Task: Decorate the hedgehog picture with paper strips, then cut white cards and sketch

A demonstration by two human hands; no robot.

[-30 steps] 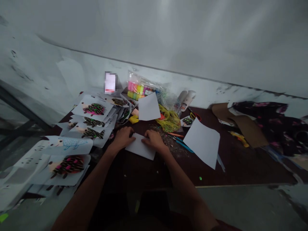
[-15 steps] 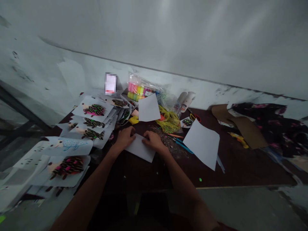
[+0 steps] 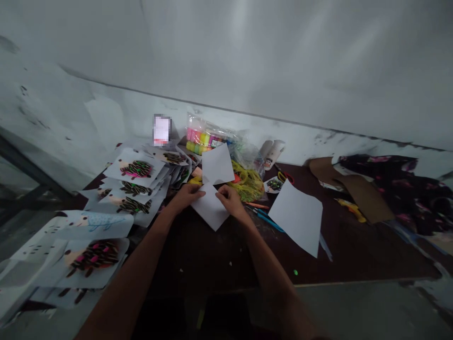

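The left hand (image 3: 186,196) and right hand (image 3: 230,200) sit close together but apart, one on each side of a small white paper (image 3: 210,208). Each seems to pinch an edge, thumb on top; the fingertips underneath are hidden, so I cannot tell how firmly they hold. In the last half second the paper has swung round: where it lay more crosswise, with a long edge facing the person, it now stands as a diamond with one corner pointing back at the body. That suggests it is being turned and handled by its edges, no longer pressed flat.

Its long axis runs slantwise, from far left to near right. It is over the near middle of the dark table (image 3: 336,270); whether its near corner rests on the top or hangs just above, I cannot tell.

Just beyond the paper is a white sheet (image 3: 216,165), with a yellow bag (image 3: 250,182) to the right of that. Nearer the right arm lie a blue tool (image 3: 268,219) and a larger sheet (image 3: 299,216). Left of the left hand are stacked hedgehog pictures (image 3: 136,169); at the far right, brown cardboard (image 3: 368,194) lies beside dark cloth (image 3: 385,172).
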